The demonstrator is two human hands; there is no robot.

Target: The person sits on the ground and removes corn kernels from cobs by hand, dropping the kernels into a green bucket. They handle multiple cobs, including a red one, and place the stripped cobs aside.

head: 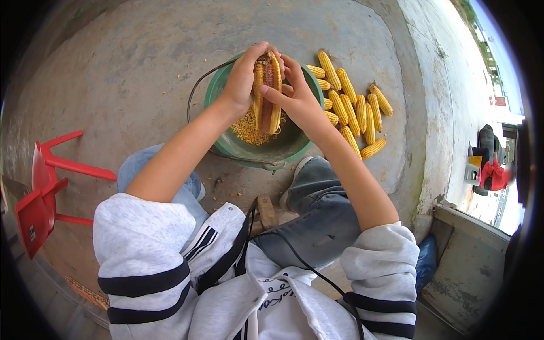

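Above a green plastic bucket (pixel 293 157), my left hand (pixel 243 78) grips a partly shelled ear of corn (pixel 267 100) near its upper end. A strip of bare reddish cob runs down the ear between rows of yellow kernels. My right hand (pixel 296 92) holds the same ear from the other side, its thumb lying across the bare strip. Loose corn kernels (pixel 248 131) lie in the bucket below the ear. Part of the bucket's inside is hidden by my hands and the ear.
Several unshelled ears of corn (pixel 360 114) lie on the concrete floor (pixel 140 72) right of the bucket. A red plastic chair (pixel 44 182) stands at the left. The bucket's wire handle (pixel 190 97) bows out leftward. Far right, a person in red (pixel 493 174) is outside.
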